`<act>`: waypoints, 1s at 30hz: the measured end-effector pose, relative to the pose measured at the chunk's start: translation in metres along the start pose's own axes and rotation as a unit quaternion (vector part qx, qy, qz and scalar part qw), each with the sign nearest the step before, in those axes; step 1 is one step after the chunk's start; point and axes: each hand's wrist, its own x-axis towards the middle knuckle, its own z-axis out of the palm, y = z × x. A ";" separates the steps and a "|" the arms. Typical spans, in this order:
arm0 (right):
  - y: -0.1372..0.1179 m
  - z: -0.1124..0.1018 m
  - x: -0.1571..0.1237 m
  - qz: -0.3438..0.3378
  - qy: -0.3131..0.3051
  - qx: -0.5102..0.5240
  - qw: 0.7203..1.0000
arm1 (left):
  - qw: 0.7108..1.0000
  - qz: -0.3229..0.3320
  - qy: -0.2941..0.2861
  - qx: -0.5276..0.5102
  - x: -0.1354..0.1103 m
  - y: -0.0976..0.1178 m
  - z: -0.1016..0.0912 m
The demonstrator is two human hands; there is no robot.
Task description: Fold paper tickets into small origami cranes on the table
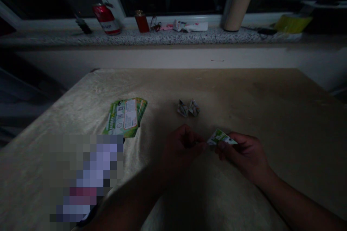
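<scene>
Pretty dark shot, so take this loosely. Both hands are on a small green-and-white paper slip, held just above the table toward its near edge. The left hand is curled in, thumb and fingertips pinched on the slip's left corner. The right hand pinches the right side, with its fingers tucked underneath. Two little folded paper pieces sit side by side on the table just beyond the hands. So I'd say two are done and this third one is only partway folded, though I can't make out any creases. A green printed leaflet lies flat off to the left.
</scene>
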 end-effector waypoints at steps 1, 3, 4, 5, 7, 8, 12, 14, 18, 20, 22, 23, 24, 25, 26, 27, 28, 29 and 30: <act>0.000 0.000 0.000 0.001 0.000 -0.001 1.000 | 1.000 0.002 -0.002 -0.005 0.000 0.000 0.000; 0.001 0.000 0.000 0.000 0.000 -0.007 1.000 | 1.000 0.001 -0.006 -0.008 0.000 -0.001 0.000; 0.001 0.000 0.000 -0.003 0.001 -0.011 1.000 | 1.000 -0.002 -0.010 -0.007 0.000 -0.001 0.000; 0.001 0.000 0.000 -0.006 0.001 -0.016 1.000 | 1.000 -0.004 -0.014 -0.006 0.001 -0.001 0.000; 0.000 -0.001 0.000 -0.012 -0.001 -0.024 1.000 | 1.000 -0.009 -0.019 -0.001 0.001 -0.002 0.001; 0.000 -0.001 0.000 -0.015 -0.002 -0.028 1.000 | 1.000 -0.010 -0.021 0.001 0.002 -0.003 0.001; -0.003 0.000 -0.001 -0.028 -0.007 -0.049 0.998 | 1.000 -0.011 -0.024 0.007 0.002 -0.006 0.002; -0.003 0.000 -0.001 -0.035 -0.002 -0.056 0.998 | 1.000 -0.009 -0.021 0.010 0.002 -0.006 0.002; -0.002 -0.001 -0.002 -0.031 0.000 -0.039 0.999 | 0.999 0.002 -0.020 0.031 0.000 -0.004 0.001; -0.001 -0.001 -0.002 -0.018 -0.003 -0.031 0.999 | 0.999 0.006 -0.028 0.031 0.000 -0.004 0.001; 0.001 -0.001 -0.001 -0.012 -0.002 -0.026 1.000 | 0.999 0.009 -0.026 0.034 0.000 -0.005 0.001; 0.002 -0.001 -0.001 -0.015 0.001 -0.025 1.000 | 0.999 0.009 -0.022 0.038 0.000 -0.005 0.001; 0.002 -0.001 -0.001 -0.023 0.005 -0.025 0.999 | 0.999 0.009 -0.016 0.042 0.000 -0.006 0.001; 0.002 -0.001 -0.001 -0.034 0.012 -0.023 0.999 | 0.999 0.011 -0.011 0.046 0.000 -0.006 0.001; 0.002 0.000 -0.001 -0.046 0.022 -0.019 0.999 | 0.999 0.013 -0.006 0.049 0.000 -0.006 0.001; 0.002 0.000 -0.001 -0.060 0.034 -0.010 0.998 | 0.999 0.015 -0.002 0.050 0.000 -0.006 0.000; 0.002 0.000 -0.001 -0.073 0.044 0.001 0.996 | 0.999 0.018 -0.001 0.051 0.000 -0.006 0.000; 0.001 -0.001 -0.001 -0.083 0.054 0.012 0.995 | 0.998 0.021 -0.003 0.052 0.000 -0.006 0.000; 0.001 -0.001 -0.001 -0.088 0.059 0.016 0.994 | 0.998 0.026 -0.006 0.051 -0.001 -0.006 -0.001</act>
